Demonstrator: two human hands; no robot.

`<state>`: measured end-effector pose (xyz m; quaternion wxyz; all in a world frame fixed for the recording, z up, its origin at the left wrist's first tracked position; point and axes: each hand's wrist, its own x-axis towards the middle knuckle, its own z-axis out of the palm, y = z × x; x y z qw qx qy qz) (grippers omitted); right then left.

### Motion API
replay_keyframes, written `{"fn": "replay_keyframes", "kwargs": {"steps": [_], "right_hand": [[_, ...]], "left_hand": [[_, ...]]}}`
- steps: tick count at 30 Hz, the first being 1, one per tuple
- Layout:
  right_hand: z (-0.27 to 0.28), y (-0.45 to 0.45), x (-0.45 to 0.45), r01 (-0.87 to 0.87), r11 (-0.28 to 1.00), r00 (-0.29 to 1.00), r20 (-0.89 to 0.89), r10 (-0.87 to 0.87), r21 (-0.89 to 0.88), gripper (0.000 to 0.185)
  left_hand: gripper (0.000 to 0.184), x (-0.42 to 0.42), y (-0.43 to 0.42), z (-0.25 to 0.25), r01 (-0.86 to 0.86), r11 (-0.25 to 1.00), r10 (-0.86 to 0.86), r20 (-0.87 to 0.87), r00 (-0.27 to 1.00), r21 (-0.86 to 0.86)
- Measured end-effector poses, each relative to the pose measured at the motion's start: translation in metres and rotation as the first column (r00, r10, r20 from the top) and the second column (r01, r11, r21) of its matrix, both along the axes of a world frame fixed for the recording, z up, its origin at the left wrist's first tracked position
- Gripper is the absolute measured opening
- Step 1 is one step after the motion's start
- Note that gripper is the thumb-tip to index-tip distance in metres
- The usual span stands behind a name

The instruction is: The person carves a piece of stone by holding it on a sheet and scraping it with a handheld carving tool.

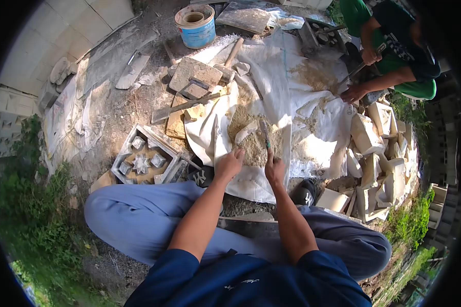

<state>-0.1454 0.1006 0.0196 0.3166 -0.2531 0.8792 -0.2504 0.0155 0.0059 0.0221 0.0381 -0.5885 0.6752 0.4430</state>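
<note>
My right hand (275, 168) is closed round the handle of a narrow metal-bladed tool (265, 134), which has green near the grip and points away from me. Just left of it, my left hand (230, 162) is closed, its fingertips close to the near end of a pale stone piece (247, 132). Whether the fingers grip that stone, I cannot tell. Stone and blade are side by side over a heap of sandy debris (241, 116) on a white sheet (261, 189). Beyond my left hand, a hammer (184, 106) lies with its handle against a yellowish block (175, 123).
A hexagonal mould (146, 157) with a star shape stands at left. Farther back are a second hammer (233, 56), a stone slab (194, 77) and a blue bucket (195, 28). Broken pale blocks (379, 158) are piled at right. Another person (394, 51) holds a tool at upper right.
</note>
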Motion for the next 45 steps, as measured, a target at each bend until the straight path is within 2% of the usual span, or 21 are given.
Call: {"fn": "replay_keyframes", "kwargs": {"steps": [2,3,5,6,7,10,13,15,16,17,19,20,21,25,27,29,34,36,40,43,45], "right_hand": [[0.016,-0.008,0.003,0.071,0.994,0.997,0.018,-0.069,-0.079,0.070],[0.013,-0.007,0.004,0.068,0.995,0.998,0.016,-0.066,-0.077,0.070],[-0.010,-0.003,0.007,-0.009,0.997,0.997,-0.078,0.003,-0.075,0.076],[-0.040,0.005,0.002,-0.082,0.996,0.992,-0.089,0.086,0.047,0.076],[-0.037,0.013,0.002,-0.062,0.998,0.998,-0.029,0.063,0.018,0.077],[-0.032,0.007,0.001,-0.039,0.996,0.998,-0.046,0.043,0.075,0.077],[-0.011,0.000,0.000,-0.026,0.999,0.999,-0.021,0.027,0.046,0.069],[0.011,-0.008,0.002,0.051,0.998,0.999,-0.007,-0.051,-0.020,0.068],[0.016,-0.010,0.002,0.049,0.989,0.999,-0.005,-0.050,-0.140,0.068],[0.012,-0.008,0.006,0.043,0.990,0.999,-0.004,-0.044,-0.135,0.068],[0.005,-0.008,0.010,0.015,0.978,0.992,-0.119,-0.040,-0.208,0.073],[0.003,-0.005,0.008,-0.058,0.998,0.992,-0.115,0.056,-0.011,0.073],[-0.027,0.004,0.004,-0.084,0.994,0.996,-0.020,0.086,0.070,0.074],[-0.025,0.003,0.001,-0.055,0.997,0.998,-0.001,0.055,0.045,0.076],[-0.014,0.008,0.001,-0.049,0.998,0.999,-0.004,0.049,0.048,0.076],[0.005,0.000,0.002,-0.055,0.998,0.998,-0.020,0.055,0.003,0.068],[-0.002,0.002,0.012,0.026,0.990,1.000,0.005,-0.026,-0.138,0.067],[-0.017,0.013,0.014,-0.152,0.981,0.987,-0.041,0.157,0.119,0.067],[-0.013,0.017,0.020,-0.141,0.971,0.990,0.034,0.137,0.194,0.069],[-0.010,0.012,0.018,-0.112,0.984,0.993,-0.019,0.116,0.135,0.069],[-0.004,0.009,0.017,-0.072,0.997,0.997,0.010,0.072,-0.021,0.066]], "left_hand": [[0.055,0.000,0.001,0.012,-0.006,1.000,0.006,0.021,1.000,-0.009],[0.055,-0.002,-0.001,0.034,-0.023,0.998,0.021,0.039,0.999,0.063],[0.055,-0.006,-0.006,0.046,-0.035,0.991,0.028,0.054,0.998,0.127],[0.054,-0.007,-0.009,0.045,-0.059,0.979,0.045,0.073,0.996,0.197],[0.053,-0.008,-0.011,0.045,-0.084,0.961,0.061,0.094,0.994,0.265],[0.054,-0.004,-0.008,0.046,-0.042,0.988,0.049,-0.039,0.998,0.149],[0.055,-0.006,-0.002,0.042,-0.052,0.996,0.053,-0.014,0.999,0.076],[0.054,-0.007,-0.005,0.031,-0.035,0.997,0.034,0.010,0.999,0.075],[0.054,-0.005,-0.005,0.025,-0.016,0.997,0.014,0.036,0.999,0.070],[0.054,-0.004,-0.006,0.021,-0.022,0.997,0.019,0.037,0.999,0.075],[0.056,-0.006,-0.012,0.031,-0.009,0.978,-0.003,0.058,0.998,0.208],[0.056,-0.007,-0.013,0.034,-0.005,0.979,-0.006,0.053,0.999,0.204],[0.057,-0.007,-0.012,0.033,-0.046,0.971,0.044,0.016,0.999,0.234],[0.058,-0.007,-0.011,0.051,-0.044,0.982,0.050,-0.028,0.998,0.184],[0.058,-0.007,-0.006,0.048,-0.043,0.979,0.038,0.029,0.999,0.200],[0.058,-0.011,-0.011,0.046,-0.044,0.978,0.029,0.076,0.997,0.203],[0.057,-0.007,-0.016,0.036,-0.027,0.971,0.011,0.068,0.998,0.236],[0.057,-0.007,-0.016,0.031,-0.049,0.972,0.041,0.039,0.998,0.230],[0.059,-0.007,-0.012,0.040,-0.079,0.975,0.091,-0.047,0.995,0.207],[0.059,-0.008,-0.013,0.041,-0.056,0.973,0.058,0.000,0.998,0.226],[0.060,-0.008,-0.014,0.040,-0.052,0.976,0.053,0.000,0.999,0.214]]}}
